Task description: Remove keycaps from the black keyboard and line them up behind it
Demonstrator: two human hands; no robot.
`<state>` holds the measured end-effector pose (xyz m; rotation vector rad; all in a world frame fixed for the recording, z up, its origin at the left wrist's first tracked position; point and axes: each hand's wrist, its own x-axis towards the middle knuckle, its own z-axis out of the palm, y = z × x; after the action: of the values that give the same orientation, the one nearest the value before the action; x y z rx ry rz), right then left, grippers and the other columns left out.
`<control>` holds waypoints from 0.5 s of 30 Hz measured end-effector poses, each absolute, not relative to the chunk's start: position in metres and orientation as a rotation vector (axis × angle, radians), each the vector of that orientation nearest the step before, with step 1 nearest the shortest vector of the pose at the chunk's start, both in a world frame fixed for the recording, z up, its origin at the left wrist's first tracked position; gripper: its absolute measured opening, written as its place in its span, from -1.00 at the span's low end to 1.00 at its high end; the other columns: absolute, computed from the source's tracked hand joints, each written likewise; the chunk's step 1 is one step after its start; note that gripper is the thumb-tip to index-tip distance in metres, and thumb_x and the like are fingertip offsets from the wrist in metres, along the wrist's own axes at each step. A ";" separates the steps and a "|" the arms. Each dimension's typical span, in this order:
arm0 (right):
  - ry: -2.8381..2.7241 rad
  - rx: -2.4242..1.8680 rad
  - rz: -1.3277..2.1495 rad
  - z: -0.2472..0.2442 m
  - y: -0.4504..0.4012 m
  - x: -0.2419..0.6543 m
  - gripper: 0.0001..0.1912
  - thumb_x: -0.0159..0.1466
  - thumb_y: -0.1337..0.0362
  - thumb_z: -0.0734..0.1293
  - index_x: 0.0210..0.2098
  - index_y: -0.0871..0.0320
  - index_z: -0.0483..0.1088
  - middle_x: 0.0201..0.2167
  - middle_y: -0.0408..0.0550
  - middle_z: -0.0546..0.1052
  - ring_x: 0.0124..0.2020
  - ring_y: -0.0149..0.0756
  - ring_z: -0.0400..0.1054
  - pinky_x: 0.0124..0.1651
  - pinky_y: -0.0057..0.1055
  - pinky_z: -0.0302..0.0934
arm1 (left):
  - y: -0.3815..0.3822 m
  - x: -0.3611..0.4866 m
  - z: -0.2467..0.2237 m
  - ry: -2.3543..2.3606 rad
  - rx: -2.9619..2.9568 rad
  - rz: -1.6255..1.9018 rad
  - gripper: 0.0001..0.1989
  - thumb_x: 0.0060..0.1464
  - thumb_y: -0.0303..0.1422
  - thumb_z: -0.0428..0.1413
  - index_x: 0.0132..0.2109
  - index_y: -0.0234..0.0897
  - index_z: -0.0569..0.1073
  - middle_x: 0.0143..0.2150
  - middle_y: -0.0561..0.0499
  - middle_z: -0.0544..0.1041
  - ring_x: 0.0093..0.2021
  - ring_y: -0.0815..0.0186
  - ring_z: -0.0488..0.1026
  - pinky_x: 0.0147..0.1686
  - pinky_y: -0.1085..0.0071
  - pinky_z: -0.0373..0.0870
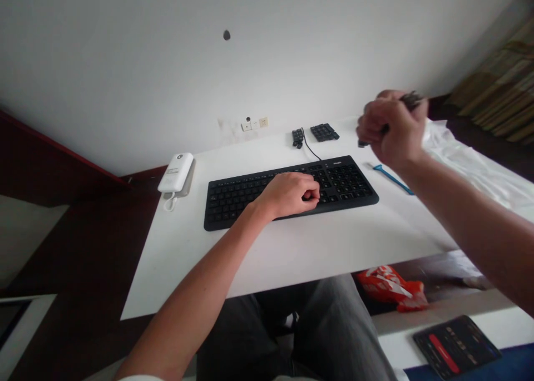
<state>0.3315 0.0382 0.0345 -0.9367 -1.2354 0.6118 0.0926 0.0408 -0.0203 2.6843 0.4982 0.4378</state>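
Observation:
My left hand [288, 194] rests curled on the middle of a black computer keyboard [346, 183], with its fingers folded over the keys. My right hand [392, 128] is raised above the far right of the white desk, closed in a fist around a small dark object [411, 99]. That object is partly hidden by my fingers, and I cannot tell exactly what it is. Beyond the keyboard lie a small black block of keys [324, 132] and a black bundled cable end [297, 138], whose thin cable runs to the keyboard.
A white power bank [176, 172] with a white cord lies left of the keyboard. A blue plastic tool [392, 179] and white cloth [471, 164] lie right. A wall socket [254, 124] sits behind the white desk [267, 256]. Below are an orange bag [390, 287] and a dark tablet [456, 346].

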 end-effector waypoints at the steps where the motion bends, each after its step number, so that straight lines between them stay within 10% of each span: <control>1: -1.249 -0.963 0.622 0.032 0.053 0.320 -0.50 0.33 -0.04 0.42 -0.52 -0.05 0.09 -0.63 -0.29 0.09 -0.59 -0.47 -0.09 -0.57 -0.35 -0.09 | 0.040 0.093 -0.020 0.500 2.687 0.442 -0.90 0.15 -0.45 0.15 -0.32 -0.22 0.54 -0.31 0.08 0.56 -0.27 0.36 0.47 -0.23 0.41 0.31; 15: -1.353 -1.131 0.610 -0.036 0.054 0.334 -0.49 0.29 -0.06 0.42 -0.56 0.05 0.16 -0.68 -0.21 0.16 -0.61 -0.42 0.02 -0.58 -0.37 -0.05 | 0.037 0.096 -0.020 0.482 2.695 0.408 -0.90 0.20 -0.44 0.16 -0.31 -0.20 0.51 -0.23 0.07 0.58 -0.19 0.32 0.50 -0.12 0.37 0.37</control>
<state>0.3344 0.0536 -0.0356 -1.1312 -1.3525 0.6098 0.0957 0.0370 -0.0196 2.6949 0.4824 0.4082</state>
